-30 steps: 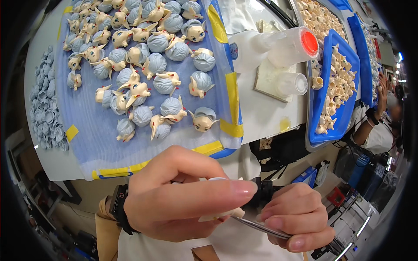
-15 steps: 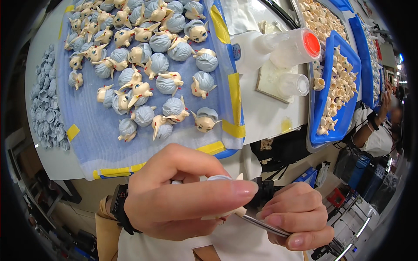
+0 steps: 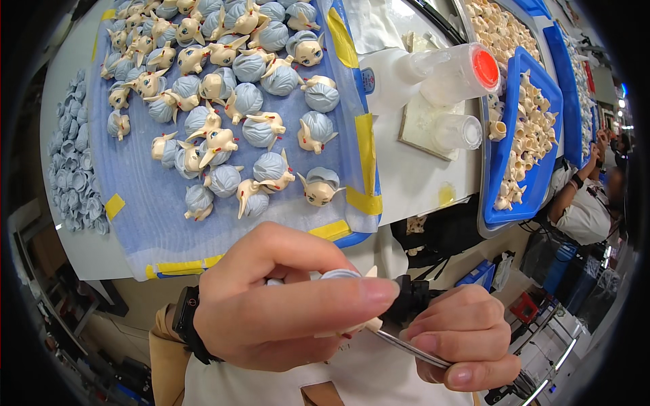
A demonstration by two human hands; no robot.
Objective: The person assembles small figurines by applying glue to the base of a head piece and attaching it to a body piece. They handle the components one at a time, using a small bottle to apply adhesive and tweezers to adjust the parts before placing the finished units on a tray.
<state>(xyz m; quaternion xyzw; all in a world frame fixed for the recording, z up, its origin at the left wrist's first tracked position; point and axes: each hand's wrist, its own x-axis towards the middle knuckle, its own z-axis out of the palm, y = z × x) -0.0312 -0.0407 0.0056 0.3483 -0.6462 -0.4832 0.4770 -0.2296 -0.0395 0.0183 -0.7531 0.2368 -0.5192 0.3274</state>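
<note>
In front of my body, my left hand (image 3: 271, 308) is closed around a small doll head with pale blue hair (image 3: 340, 274). The fingers and thumb cover most of it; one pointed ear and a bit of the cream lower part show past the thumb. To the right, my right hand (image 3: 467, 335) grips a slim metal tool (image 3: 405, 347) between thumb and fingers. The tool's far end meets the underside of the doll head; its tip is hidden, so I cannot tell its exact kind.
A blue tray (image 3: 156, 233) lined with cloth and yellow tape holds many similar doll heads. Loose blue-grey hair pieces (image 3: 71, 162) lie left of it. On the right stand plastic bottles (image 3: 450, 78) and a blue bin (image 3: 497, 183) of cream face parts. Another person (image 3: 586, 213) works at far right.
My hands keep nearly the same pose, with the doll head tilted very slightly against the tool. At far right, the other person has shifted a little.
</note>
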